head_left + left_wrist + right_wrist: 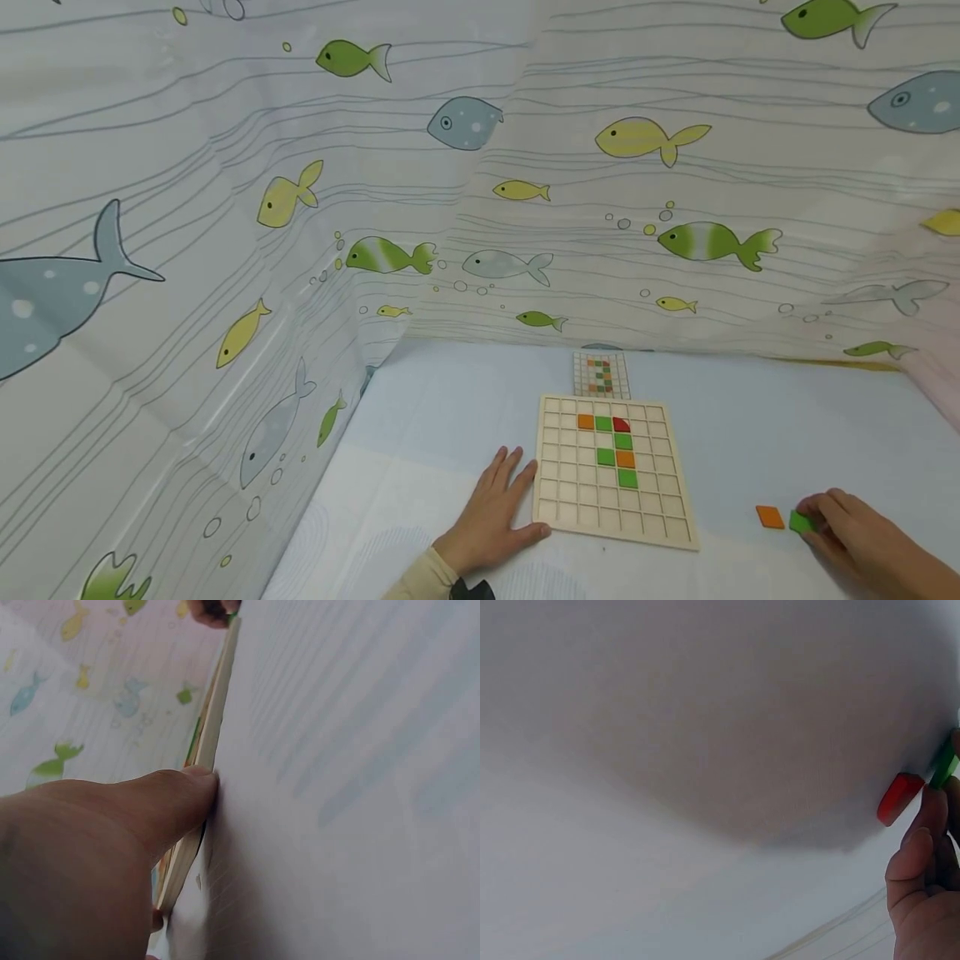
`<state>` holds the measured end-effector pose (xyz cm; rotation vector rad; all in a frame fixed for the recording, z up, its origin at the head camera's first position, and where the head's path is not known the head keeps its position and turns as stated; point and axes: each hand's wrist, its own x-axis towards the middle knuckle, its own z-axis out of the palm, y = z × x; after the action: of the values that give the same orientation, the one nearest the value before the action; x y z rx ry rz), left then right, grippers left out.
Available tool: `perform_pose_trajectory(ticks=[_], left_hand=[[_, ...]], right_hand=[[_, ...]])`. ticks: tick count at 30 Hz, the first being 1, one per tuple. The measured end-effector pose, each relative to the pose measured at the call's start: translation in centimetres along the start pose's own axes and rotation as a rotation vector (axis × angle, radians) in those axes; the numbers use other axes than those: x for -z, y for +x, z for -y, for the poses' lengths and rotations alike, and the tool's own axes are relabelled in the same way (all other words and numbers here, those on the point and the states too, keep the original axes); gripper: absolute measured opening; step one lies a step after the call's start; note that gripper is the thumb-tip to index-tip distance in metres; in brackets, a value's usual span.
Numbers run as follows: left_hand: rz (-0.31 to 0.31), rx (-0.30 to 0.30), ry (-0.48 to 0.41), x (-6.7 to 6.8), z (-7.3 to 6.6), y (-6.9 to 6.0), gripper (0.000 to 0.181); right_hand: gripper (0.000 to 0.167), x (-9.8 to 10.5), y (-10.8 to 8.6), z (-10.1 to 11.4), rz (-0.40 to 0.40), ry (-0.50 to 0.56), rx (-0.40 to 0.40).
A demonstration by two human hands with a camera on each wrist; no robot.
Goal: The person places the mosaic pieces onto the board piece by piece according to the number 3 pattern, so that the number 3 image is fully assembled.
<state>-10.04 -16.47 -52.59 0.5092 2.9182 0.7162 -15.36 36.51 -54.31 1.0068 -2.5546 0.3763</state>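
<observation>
A pale wooden grid board (pixel 570 500) lies on the table, with several green tiles (pixel 627 478), two orange tiles (pixel 625 459) and a red rounded piece (pixel 621 425) in its cells. My left hand (pixel 491 512) rests flat at the board's left side, fingers spread. In the left wrist view its thumb (pixel 180 795) touches the board's edge. Off to the right, my right hand (pixel 855 533) pinches a green tile (pixel 799 522) between thumb and fingers. Just left of it lies a loose orange tile (pixel 769 517). The right wrist view shows a red piece (pixel 900 799) beside the pinched tile.
Behind the board lies a small pattern card (pixel 602 375) printed with a grid of coloured shapes. A fish-print sheet (pixel 450 208) hangs around the left and back of the pale table surface (pixel 420 400).
</observation>
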Motion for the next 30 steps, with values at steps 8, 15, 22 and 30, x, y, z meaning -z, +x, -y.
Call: perform_pose_trajectory(ticks=[8, 15, 22, 30], left_hand=[[-0.009, -0.002, -0.002, 0.14, -0.11, 0.15, 0.088], [-0.007, -0.001, 0.013, 0.03, -0.05, 0.13, 0.089], [-0.001, 0.005, 0.007, 0.16, -0.13, 0.12, 0.089], [-0.003, 0.004, 0.006, 0.17, -0.20, -0.03, 0.088]], right_hand=[[0.043, 0.25, 0.59, 0.57, 0.173, -0.043, -0.188], [0.046, 0.25, 0.49, 0.73, 0.134, -0.052, -0.146], [0.044, 0.07, 0.65, 0.93, 0.139, -0.068, -0.149], [0.040, 0.55, 1.00, 0.73, 0.293, -0.078, -0.324]])
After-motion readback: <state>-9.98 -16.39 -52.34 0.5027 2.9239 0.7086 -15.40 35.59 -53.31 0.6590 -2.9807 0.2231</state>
